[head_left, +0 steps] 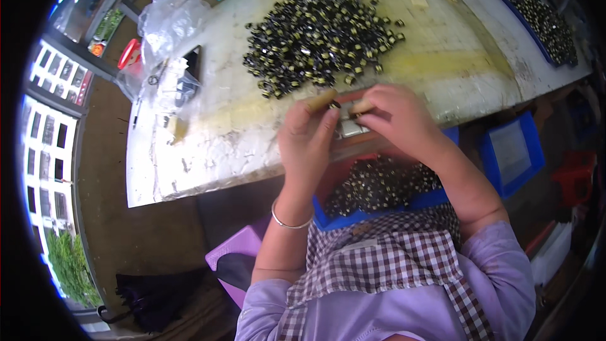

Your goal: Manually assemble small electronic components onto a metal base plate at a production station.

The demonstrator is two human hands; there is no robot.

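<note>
My left hand (304, 136), with a bangle at the wrist and a yellowish cover on its index finger, is closed in a pinch at the table's near edge. Between its thumb and index finger sits a small dark part (334, 105). Just to the right, my right hand (401, 117) is also pinched, fingertips pointing left; whatever it holds is too small and hidden to name. Below and between the fingertips lies a small silvery metal block (351, 128). Beyond both hands spreads a heap of small black-and-yellow parts (315, 31).
A blue bin (344, 221) of similar parts rests at my lap, under the table edge. Blue trays of parts (543, 25) line the far right. Another blue tray (512, 155) stands at right. Plastic bags (167, 19) and a dark phone-like object (191, 66) are at left.
</note>
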